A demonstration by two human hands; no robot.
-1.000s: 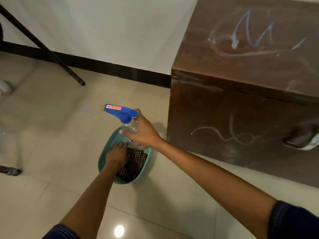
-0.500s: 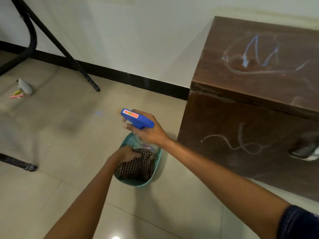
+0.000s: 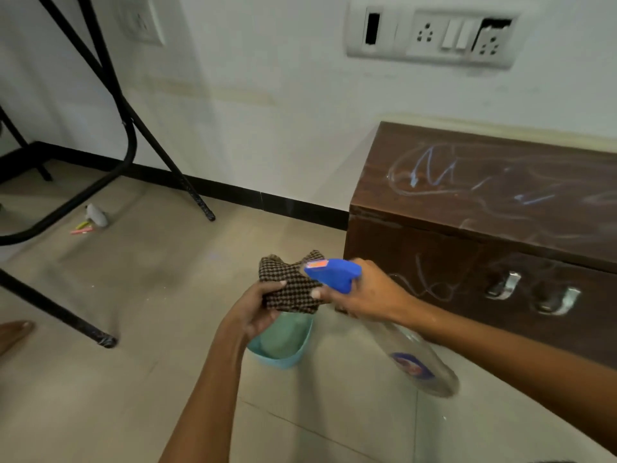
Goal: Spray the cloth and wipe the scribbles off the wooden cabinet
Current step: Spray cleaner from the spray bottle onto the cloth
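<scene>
My left hand (image 3: pixel 255 309) grips a brown checked cloth (image 3: pixel 290 284), holding it up above a teal basket (image 3: pixel 283 349) on the floor. My right hand (image 3: pixel 370 292) holds a clear spray bottle (image 3: pixel 414 359) by its blue trigger head (image 3: pixel 334 272), whose nozzle points at the cloth and almost touches it. The bottle's body tilts down to the right. The dark wooden cabinet (image 3: pixel 484 208) stands at the right against the wall, with white and blue scribbles (image 3: pixel 430 172) on its top and more on its front.
Black metal frame legs (image 3: pixel 133 138) cross the upper left and the floor at left. Small items (image 3: pixel 90 222) lie on the tiled floor beneath them. A bare foot (image 3: pixel 13 332) shows at the left edge. A switch and socket panel (image 3: pixel 434 35) sits on the wall.
My left hand lifted the cloth out of the basket and up to the nozzle. My right hand tilted the bottle toward it. The view rose, showing more wall.
</scene>
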